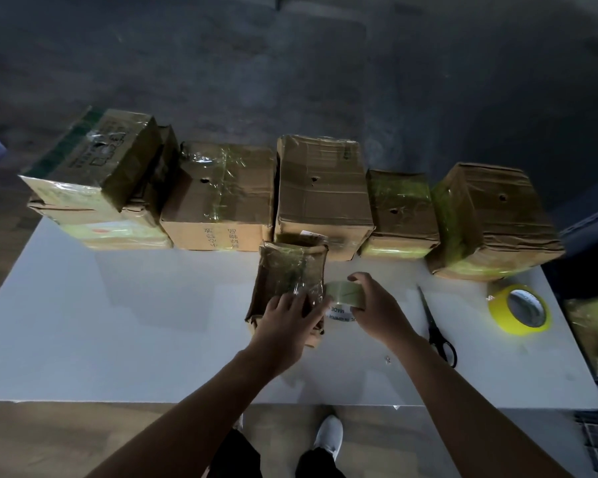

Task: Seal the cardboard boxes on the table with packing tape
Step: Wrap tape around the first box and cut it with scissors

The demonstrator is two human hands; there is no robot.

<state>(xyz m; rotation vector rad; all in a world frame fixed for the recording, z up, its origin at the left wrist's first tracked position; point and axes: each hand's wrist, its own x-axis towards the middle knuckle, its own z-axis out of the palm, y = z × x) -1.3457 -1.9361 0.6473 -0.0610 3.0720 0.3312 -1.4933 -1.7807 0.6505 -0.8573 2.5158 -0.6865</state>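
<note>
A white table (pixel 118 322) was seen from above. A row of cardboard boxes (pixel 321 191), most wrapped in glossy tape, stood along its far edge, some stacked at the left. Black scissors (pixel 435 326) lay closed on the table to the right of the hands, and a yellow tape roll (pixel 518 310) lay flat farther right, near the table's edge. A small box (pixel 287 274), already shiny with tape, sat at the centre, just in front of the row. The left hand (pixel 287 315) lay on the small box's near end, fingers straight and spread. Just beside the box, the right hand (pixel 377 308) curled around a roll of clear packing tape (pixel 344 294), thumb and fingers gripping its rim.
</note>
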